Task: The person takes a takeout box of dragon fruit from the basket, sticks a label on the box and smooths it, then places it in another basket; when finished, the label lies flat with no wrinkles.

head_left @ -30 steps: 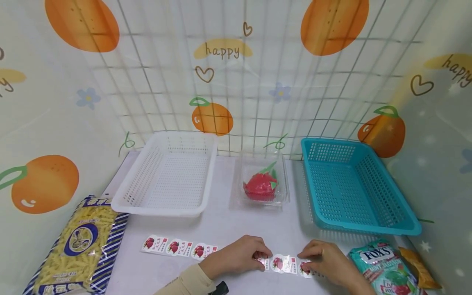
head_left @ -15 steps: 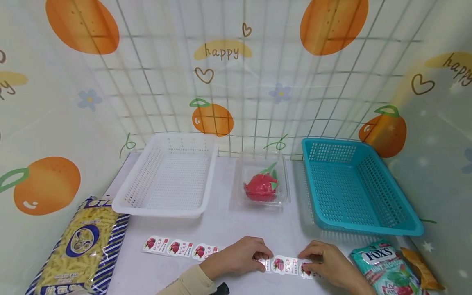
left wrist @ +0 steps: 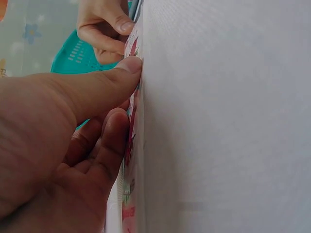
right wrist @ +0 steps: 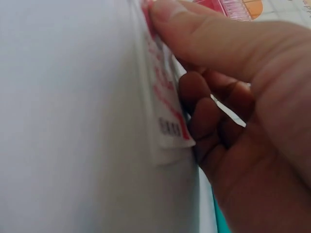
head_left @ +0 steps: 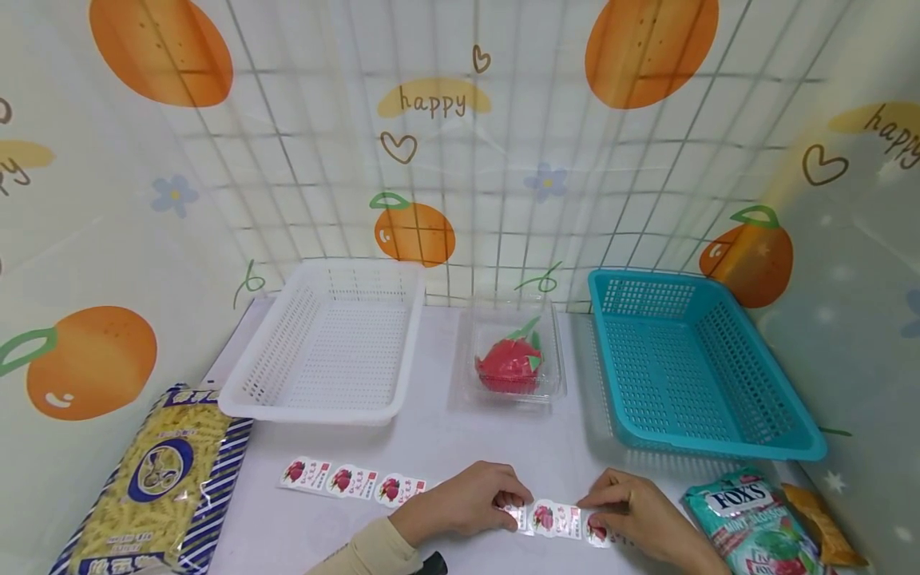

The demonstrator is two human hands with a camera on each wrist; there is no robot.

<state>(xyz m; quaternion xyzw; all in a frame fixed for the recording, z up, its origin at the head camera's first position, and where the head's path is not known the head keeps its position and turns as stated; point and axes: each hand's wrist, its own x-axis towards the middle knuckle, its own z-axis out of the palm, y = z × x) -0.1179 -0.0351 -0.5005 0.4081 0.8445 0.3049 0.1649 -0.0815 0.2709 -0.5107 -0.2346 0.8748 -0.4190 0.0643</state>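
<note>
Head view: sticker strip point(head_left: 431, 492) lengthwise left-right, both hands point(head_left: 467, 503) point(head_left: 636, 515) pinching it.

Back row on the white surface point(head_left: 446, 439), left to right: white perforated plastic basket point(head_left: 327, 347), clear plastic clamshell box point(head_left: 512, 351) with a red dragon fruit point(head_left: 507, 363) inside, teal perforated plastic basket point(head_left: 690, 363). Front: pasta bag point(head_left: 154, 479) far left, long paper sticker strip point(head_left: 431, 497) centre, green candy bag point(head_left: 755, 523) far right.
</note>
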